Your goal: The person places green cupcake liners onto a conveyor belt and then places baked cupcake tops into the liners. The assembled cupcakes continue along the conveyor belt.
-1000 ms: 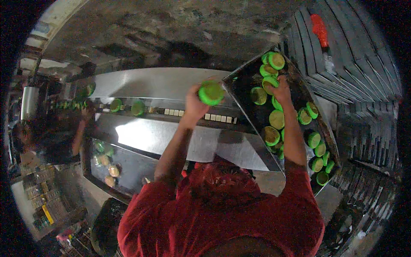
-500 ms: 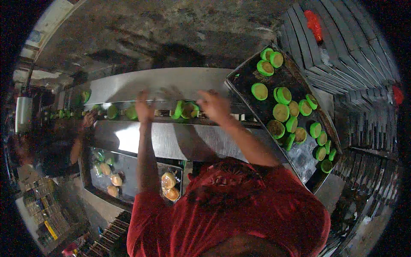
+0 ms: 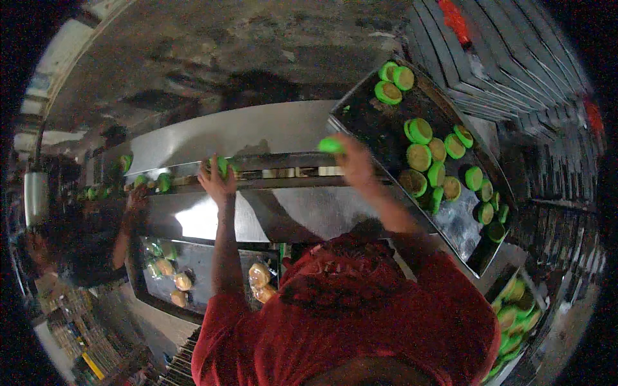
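My left hand (image 3: 217, 183) reaches to the metal conveyor line (image 3: 270, 174), its fingers around a green round piece (image 3: 223, 165) that rests on the line. My right hand (image 3: 355, 166) is further right, at the near corner of a dark metal tray (image 3: 463, 222), and grips another green round piece (image 3: 331, 145) at its fingertips. Several green round pieces (image 3: 420, 130) lie scattered on that tray. More green pieces (image 3: 162, 182) sit along the line to the left.
Another person (image 3: 77, 248) stands at the left with a hand (image 3: 135, 198) at the line. Below the line a tray (image 3: 199, 254) holds tan bagged pieces (image 3: 259, 275). Stacked dark trays (image 3: 515, 64) fill the upper right. A crate of green pieces (image 3: 515, 321) sits at lower right.
A second ago my left hand held a green piece up and my right was over the tray. Both then dropped to the line; my right hand has shifted right with a green piece.
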`<state>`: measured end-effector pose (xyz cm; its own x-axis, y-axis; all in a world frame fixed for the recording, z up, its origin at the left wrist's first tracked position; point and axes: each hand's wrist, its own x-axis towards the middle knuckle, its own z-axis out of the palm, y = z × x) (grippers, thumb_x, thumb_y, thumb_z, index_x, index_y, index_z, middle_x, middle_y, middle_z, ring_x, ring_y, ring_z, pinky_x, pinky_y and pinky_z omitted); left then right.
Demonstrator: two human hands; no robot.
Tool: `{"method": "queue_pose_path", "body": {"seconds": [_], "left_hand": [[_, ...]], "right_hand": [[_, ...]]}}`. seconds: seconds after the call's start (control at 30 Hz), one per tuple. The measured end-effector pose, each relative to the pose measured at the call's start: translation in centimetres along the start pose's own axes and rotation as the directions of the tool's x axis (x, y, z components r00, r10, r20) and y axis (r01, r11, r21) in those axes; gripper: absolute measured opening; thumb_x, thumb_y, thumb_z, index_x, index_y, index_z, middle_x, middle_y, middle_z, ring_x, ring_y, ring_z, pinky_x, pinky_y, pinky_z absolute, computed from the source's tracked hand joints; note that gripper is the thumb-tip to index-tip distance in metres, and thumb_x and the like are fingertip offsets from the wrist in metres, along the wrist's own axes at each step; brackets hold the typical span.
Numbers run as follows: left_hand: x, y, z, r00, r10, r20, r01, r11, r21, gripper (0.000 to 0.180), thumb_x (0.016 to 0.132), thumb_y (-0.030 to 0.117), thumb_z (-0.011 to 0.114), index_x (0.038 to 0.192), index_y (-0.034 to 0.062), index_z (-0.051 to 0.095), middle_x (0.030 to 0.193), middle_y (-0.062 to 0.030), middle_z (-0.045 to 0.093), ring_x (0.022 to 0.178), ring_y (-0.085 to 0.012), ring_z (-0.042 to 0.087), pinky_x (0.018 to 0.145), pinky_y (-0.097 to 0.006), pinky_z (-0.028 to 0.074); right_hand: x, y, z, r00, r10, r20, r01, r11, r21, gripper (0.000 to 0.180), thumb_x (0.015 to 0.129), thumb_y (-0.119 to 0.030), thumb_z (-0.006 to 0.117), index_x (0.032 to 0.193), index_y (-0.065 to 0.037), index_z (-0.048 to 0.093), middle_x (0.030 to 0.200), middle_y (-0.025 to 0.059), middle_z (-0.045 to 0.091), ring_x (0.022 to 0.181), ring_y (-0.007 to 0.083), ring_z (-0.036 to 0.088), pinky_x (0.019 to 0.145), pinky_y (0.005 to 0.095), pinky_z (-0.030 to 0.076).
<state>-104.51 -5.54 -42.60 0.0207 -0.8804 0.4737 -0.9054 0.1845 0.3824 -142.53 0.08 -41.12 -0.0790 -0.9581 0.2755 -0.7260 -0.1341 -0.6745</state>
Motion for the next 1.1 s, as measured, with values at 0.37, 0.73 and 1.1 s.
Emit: {"method": "queue_pose_path", "body": {"seconds": [0.37, 0.73, 1.1], "left_hand": [[-1.0, 25.4, 7.3, 0.898, 0.409, 0.161, -0.306, 0.845, -0.438, 0.033, 0.073, 0.017, 0.070, 0.105, 0.0114, 0.070, 0.099, -0.0137, 0.068, 0.095, -0.0339, 0.061, 0.084, -0.045, 0.049], [-6.6, 39.9, 17.4, 0.746, 0.393, 0.538, 0.068, 0.759, -0.648, 0.054, 0.079, 0.016, 0.067, 0.131, 0.0052, 0.054, 0.114, -0.0238, 0.061, 0.112, -0.0395, 0.057, 0.091, -0.047, 0.047], [-4.7, 15.0, 0.3, 0.939, 0.225, 0.261, -0.125, 0.928, -0.351, 0.085, 0.076, 0.044, 0.078, 0.145, 0.0113, 0.042, 0.149, -0.0235, 0.033, 0.138, -0.0427, 0.031, 0.110, -0.060, 0.026]], "right_hand": [[3.3, 12.0, -12.2, 0.927, 0.283, -0.245, -0.372, 0.758, -0.536, 0.070, 0.075, -0.026, 0.078, 0.136, -0.015, 0.045, 0.127, 0.0256, 0.052, 0.116, 0.0450, 0.051, 0.100, 0.0539, 0.039], [3.2, 20.6, -15.3, 0.942, 0.300, -0.151, -0.205, 0.871, 0.447, 0.063, 0.082, -0.022, 0.072, 0.136, -0.006, 0.045, 0.127, 0.0158, 0.056, 0.115, 0.0342, 0.056, 0.095, 0.0479, 0.048], [-1.8, 0.2, -3.3, 0.774, 0.054, 0.631, -0.528, -0.494, 0.691, 0.058, 0.090, -0.038, 0.060, 0.135, -0.004, 0.048, 0.133, 0.0163, 0.055, 0.117, 0.0349, 0.058, 0.097, 0.0500, 0.049]]}}
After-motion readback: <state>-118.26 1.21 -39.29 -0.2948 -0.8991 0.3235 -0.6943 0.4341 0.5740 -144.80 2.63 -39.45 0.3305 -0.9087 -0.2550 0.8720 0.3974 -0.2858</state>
